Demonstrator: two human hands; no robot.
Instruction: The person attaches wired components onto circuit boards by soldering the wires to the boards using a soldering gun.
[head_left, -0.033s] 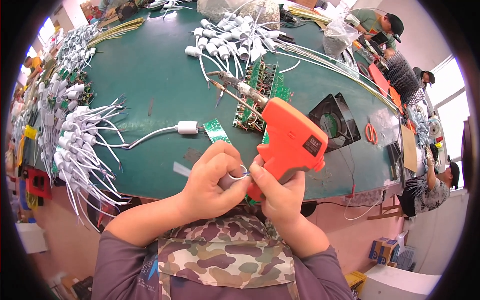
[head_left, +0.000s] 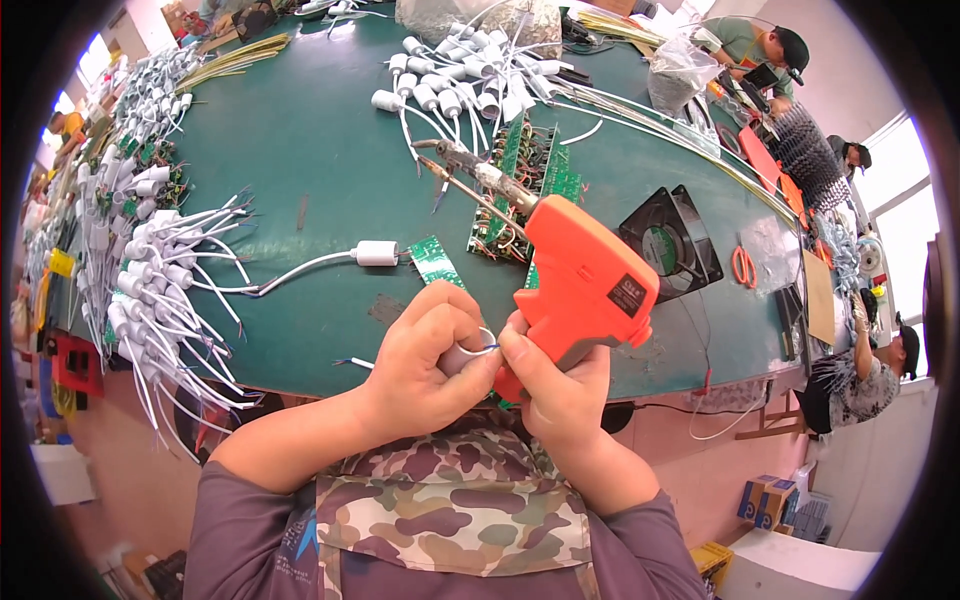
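My left hand [head_left: 435, 350] is closed around a white cylindrical socket [head_left: 457, 360], mostly hidden by the fingers. Its thin white and blue wires [head_left: 490, 347] loop out towards my right thumb. A white cable end [head_left: 356, 362] with bare wire tips sticks out on the left of that hand. My right hand [head_left: 562, 385] grips an orange soldering gun [head_left: 590, 270], while its thumb presses the wire ends against the handle side. The gun's metal tip [head_left: 430, 150] points up and left, over the green circuit boards [head_left: 515, 190]. Just beyond my left hand lies a small green board [head_left: 433, 262] beside another white socket [head_left: 376, 254].
Bundles of white sockets with cables [head_left: 165, 270] line the table's left side. More sockets [head_left: 450, 75] lie at the back. To the right are a black fan [head_left: 670, 243], orange-handled scissors [head_left: 743, 267] and a clear bag [head_left: 682, 75]. Other people work around the table.
The cable end left of my left hand was a blur higher up; now it is sharp and slightly lower. Both hands and the soldering gun have hardly moved.
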